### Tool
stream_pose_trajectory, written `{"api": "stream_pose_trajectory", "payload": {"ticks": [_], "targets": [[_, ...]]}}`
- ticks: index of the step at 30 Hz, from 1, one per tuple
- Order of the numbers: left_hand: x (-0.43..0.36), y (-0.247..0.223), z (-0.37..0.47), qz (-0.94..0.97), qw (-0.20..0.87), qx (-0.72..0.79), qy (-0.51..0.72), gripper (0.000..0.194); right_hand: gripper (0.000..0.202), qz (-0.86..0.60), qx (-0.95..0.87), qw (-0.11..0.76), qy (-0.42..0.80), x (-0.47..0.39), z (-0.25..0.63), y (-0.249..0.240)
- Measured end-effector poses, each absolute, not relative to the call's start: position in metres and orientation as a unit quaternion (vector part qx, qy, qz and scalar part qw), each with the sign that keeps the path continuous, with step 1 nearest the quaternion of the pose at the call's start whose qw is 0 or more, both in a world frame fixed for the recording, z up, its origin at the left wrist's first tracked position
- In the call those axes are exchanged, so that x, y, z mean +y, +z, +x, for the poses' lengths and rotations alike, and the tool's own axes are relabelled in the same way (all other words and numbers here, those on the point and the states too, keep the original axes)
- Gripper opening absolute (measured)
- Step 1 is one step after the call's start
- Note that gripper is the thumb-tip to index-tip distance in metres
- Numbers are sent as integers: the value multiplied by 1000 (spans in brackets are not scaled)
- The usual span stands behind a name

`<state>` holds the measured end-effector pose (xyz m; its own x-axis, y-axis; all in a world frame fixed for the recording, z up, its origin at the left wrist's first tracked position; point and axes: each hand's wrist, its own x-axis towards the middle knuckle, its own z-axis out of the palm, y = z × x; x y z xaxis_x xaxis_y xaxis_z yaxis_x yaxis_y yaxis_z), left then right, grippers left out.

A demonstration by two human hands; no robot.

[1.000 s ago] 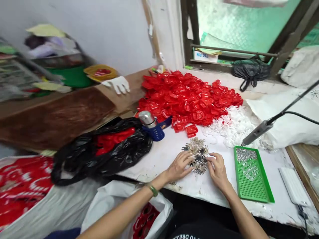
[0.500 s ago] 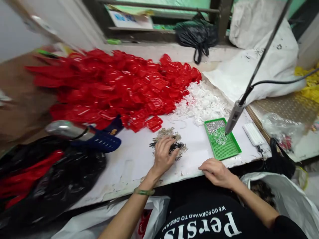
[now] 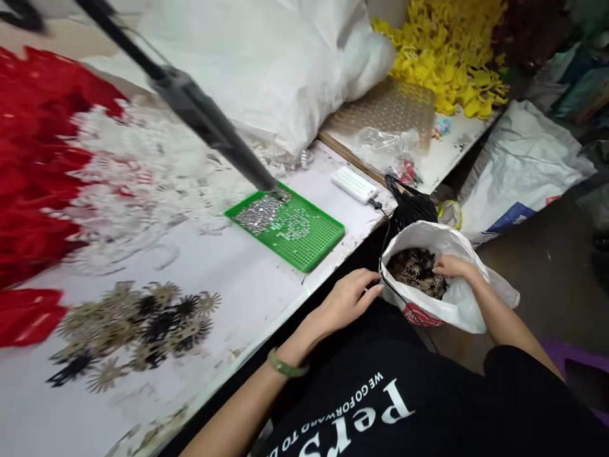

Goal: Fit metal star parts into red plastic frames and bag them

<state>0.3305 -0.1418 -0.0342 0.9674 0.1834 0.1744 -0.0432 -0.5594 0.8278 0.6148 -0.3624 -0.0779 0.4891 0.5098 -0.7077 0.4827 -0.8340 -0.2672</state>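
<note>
My right hand reaches into a white plastic bag. Its fingers are bent together at a heap of small brown and black sunburst-shaped pieces; whatever they pinch is too small to make out. My left hand is over the table's front edge beside the bag's rim, fingers stretched out and thumb apart, nothing visible in it. I cannot tell whether its fingertips touch the rim. On the table at left lies a loose pile of similar brown and black pieces.
A green tray of small metal parts sits under a hanging electric screwdriver. White parts and red parts are heaped at left. Behind are a white sack and yellow parts. A cable crosses the bag.
The view has swung right. My right hand has gone from the table edge into the bag. My left hand has left the sunburst pile and moved right to beside the bag.
</note>
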Motion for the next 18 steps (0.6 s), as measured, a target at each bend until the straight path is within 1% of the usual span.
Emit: {"api": "stream_pose_trajectory", "payload": {"ticks": [2, 4, 7, 10, 13, 14, 16, 18], "targets": [[-160, -32, 366, 868, 486, 30, 97, 27, 26, -866, -284, -4, 412, -365, 619, -120], [-175, -29, 399, 852, 518, 26, 72, 26, 27, -871, -283, -15, 401, -363, 628, -154], [-185, -28, 430, 787, 610, 59, 67, 25, 32, -889, -273, -8, 367, -360, 649, -190], [-178, -35, 424, 704, 678, 148, 152, 31, 41, -910, -250, 20, 330, -364, 667, -218], [-164, -44, 396, 655, 677, 254, 221, 35, 58, -923, -221, 52, 310, -369, 672, -243], [-162, -45, 390, 648, 678, 271, 218, 35, 66, -926, -212, 61, 307, -369, 671, -251], [-164, -45, 392, 643, 701, 249, 181, 33, 79, -931, -196, 75, 299, -368, 668, -261], [-176, -48, 417, 644, 729, 200, 118, 30, 83, -936, -188, 83, 287, -363, 665, -267]]}}
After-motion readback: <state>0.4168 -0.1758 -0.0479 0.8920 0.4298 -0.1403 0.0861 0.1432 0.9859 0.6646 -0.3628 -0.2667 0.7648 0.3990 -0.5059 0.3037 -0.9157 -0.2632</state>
